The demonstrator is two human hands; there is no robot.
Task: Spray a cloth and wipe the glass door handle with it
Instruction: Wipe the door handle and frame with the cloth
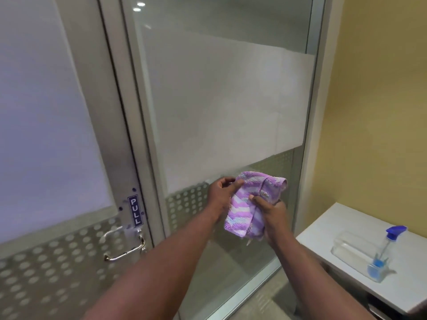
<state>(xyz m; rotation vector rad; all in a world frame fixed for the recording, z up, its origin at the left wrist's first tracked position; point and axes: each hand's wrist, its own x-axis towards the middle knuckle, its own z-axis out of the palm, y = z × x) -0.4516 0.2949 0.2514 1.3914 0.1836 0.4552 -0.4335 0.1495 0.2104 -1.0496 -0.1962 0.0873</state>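
Note:
A purple and white striped cloth [249, 204] hangs folded between both hands in front of the fixed glass panel. My left hand [220, 192] pinches its upper left edge. My right hand [271, 214] grips its lower right part with the fingers closed around it. The metal door handle [126, 247] sits lower left on the glass door, under a blue PULL sign [135, 211], well away from both hands. A clear spray bottle [383, 252] with a blue nozzle stands on the white counter [335, 218] at the right.
The frosted glass door [46, 135] fills the left, a fixed glass panel [219, 100] the middle. A yellow wall [381, 112] rises behind the counter. A clear plastic container [349, 249] lies beside the bottle.

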